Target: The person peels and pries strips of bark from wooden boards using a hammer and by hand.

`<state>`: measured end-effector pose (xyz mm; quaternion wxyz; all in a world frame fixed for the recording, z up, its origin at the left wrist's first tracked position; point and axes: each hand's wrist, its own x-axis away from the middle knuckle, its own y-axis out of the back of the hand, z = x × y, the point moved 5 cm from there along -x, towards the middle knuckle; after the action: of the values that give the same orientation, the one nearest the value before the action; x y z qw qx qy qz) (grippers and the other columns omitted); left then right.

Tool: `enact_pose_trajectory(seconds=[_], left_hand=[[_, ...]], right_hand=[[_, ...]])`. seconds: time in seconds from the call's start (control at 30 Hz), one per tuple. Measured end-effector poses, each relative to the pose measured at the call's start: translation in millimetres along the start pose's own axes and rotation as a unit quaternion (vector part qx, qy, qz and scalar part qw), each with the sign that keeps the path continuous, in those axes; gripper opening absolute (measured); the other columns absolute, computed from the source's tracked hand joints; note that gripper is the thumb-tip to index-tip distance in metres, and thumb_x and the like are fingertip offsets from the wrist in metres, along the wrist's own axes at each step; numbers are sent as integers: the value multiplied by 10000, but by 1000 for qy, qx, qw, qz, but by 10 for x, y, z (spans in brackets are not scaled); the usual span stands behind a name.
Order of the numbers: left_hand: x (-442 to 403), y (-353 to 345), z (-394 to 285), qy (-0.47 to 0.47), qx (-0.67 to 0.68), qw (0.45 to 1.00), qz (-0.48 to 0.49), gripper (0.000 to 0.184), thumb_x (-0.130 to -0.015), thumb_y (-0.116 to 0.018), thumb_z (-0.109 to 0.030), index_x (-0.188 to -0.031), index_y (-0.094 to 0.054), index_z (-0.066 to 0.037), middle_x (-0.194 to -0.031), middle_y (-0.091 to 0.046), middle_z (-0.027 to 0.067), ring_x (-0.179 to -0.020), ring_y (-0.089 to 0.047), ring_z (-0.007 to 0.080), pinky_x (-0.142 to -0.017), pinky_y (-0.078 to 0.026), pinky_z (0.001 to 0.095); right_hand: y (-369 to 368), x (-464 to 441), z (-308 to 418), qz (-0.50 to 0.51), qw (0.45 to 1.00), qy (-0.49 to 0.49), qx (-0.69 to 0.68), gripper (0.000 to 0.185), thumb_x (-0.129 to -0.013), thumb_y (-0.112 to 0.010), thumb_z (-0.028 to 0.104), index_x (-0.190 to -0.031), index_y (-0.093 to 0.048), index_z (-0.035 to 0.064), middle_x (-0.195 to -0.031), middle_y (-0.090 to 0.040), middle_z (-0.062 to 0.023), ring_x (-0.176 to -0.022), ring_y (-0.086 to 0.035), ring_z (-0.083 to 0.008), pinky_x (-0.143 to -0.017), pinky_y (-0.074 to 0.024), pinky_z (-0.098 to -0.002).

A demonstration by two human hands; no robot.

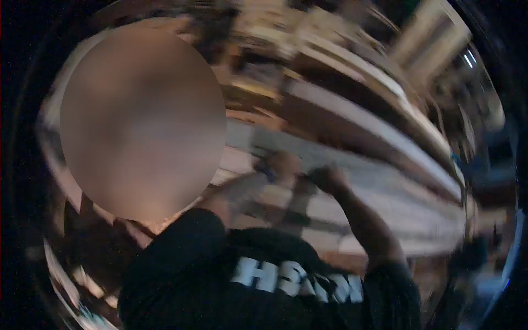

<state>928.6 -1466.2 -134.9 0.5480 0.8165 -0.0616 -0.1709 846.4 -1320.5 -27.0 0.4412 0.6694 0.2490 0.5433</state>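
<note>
Motion smears the whole view. My left hand (283, 166) hangs over long wooden boards (390, 212), with a dark blue band (268, 175) at its wrist; its fingers are too blurred to read. Close by on the right, my right hand (333, 180) looks curled closed around something dark that I cannot make out. The two hands are near each other but appear apart. A grey strip or board (363, 165) runs lengthwise just beyond them. Whether either hand touches the wood does not show.
Behind the boards lies a long, thick timber (352, 118) with a pale top edge. More stacked wood pieces (264, 33) stand at the back, and a pale upright panel (432, 41) rises at the upper right. A blurred oval hides much of the left.
</note>
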Motion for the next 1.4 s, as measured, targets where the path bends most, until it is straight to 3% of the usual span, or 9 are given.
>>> enact_pose_trajectory(seconds=[0.1, 0.2, 0.33, 0.53, 0.7, 0.8, 0.97, 1.2, 1.4], left_hand=[[23, -252, 191, 2, 20, 998, -59, 393, -959, -600, -419, -1147, -661, -80, -1188, -648, 115, -1027, -624, 271, -872, -522, 448], [-58, -255, 317, -3, 13, 991, -133, 345, -994, -550, -372, -1142, -640, -73, -1215, -639, 90, -1006, -623, 228, -828, -531, 419], [-94, -290, 309, -48, -46, 974, -217, 309, -994, -572, -358, -1086, -633, -69, -1136, -629, 79, -968, -617, 212, -839, -513, 435], [-84, -189, 59, 17, -37, 965, -258, 307, -999, -561, -410, -1000, -613, -107, -1009, -607, 61, -890, -588, 190, -793, -480, 422], [124, -287, 30, 25, -34, 959, -279, 334, -1010, -531, -454, -974, -574, -125, -962, -573, 43, -834, -549, 171, -735, -449, 396], [336, -251, -29, 28, -22, 955, -294, 352, -1017, -513, -480, -958, -551, -135, -934, -553, 32, -800, -525, 160, -701, -431, 380], [533, -144, 321, 132, 130, 949, -255, 385, -1028, -482, -524, -932, -512, -152, -886, -520, 15, -744, -486, 142, -643, -400, 354], [752, 198, 999, 322, 247, 900, -160, 434, -1043, -440, -585, -896, -458, -177, -820, -474, -10, -666, -431, 116, -563, -357, 318], [554, 314, 1261, 395, 530, 726, -190, 480, -1056, -403, -637, -865, -411, -198, -764, -434, -31, -598, -383, 94, -494, -320, 287]], right_hand=[[-294, -120, -143, -126, 991, 33, -17, 399, -1074, -381, 388, -1326, -689, 355, -1343, -684, -117, -1223, -632, -383, -1068, -469, -532], [-517, -297, -366, -134, 985, 92, -49, 345, -1048, -436, 375, -1211, -697, 219, -1069, -752, -167, -939, -714, -459, -819, -551, -607], [-111, -156, -173, -43, 978, 143, 146, 368, -1028, -509, 310, -1326, -629, 130, -949, -747, -130, -761, -709, -379, -674, -538, -547], [-70, -465, -291, 140, 969, 195, 61, 346, -1003, -552, 301, -1268, -532, 81, -956, -717, -166, -733, -701, -367, -631, -562, -509], [-1000, -507, -1025, 220, 870, 119, -424, 95, -953, -646, 146, -915, -628, 62, -770, -596, -13, -544, -573, -196, -549, -526, -343], [-849, -378, -873, 261, 804, 40, -532, 78, -935, -668, 99, -899, -613, 58, -775, -594, -17, -587, -582, -177, -550, -503, -322], [-482, -324, -67, 193, 966, 153, -75, 127, -864, -721, 149, -918, -666, 48, -758, -649, -51, -682, -601, -193, -635, -505, -409], [-511, -753, 164, -83, 955, -145, -246, 200, -903, -643, 275, -926, -734, 99, -863, -708, -110, -778, -669, -289, -701, -534, -461], [-896, -906, 144, -189, 850, -345, -351, 323, -936, -576, 383, -932, -792, 142, -953, -758, -161, -861, -728, -371, -758, -559, -505]])
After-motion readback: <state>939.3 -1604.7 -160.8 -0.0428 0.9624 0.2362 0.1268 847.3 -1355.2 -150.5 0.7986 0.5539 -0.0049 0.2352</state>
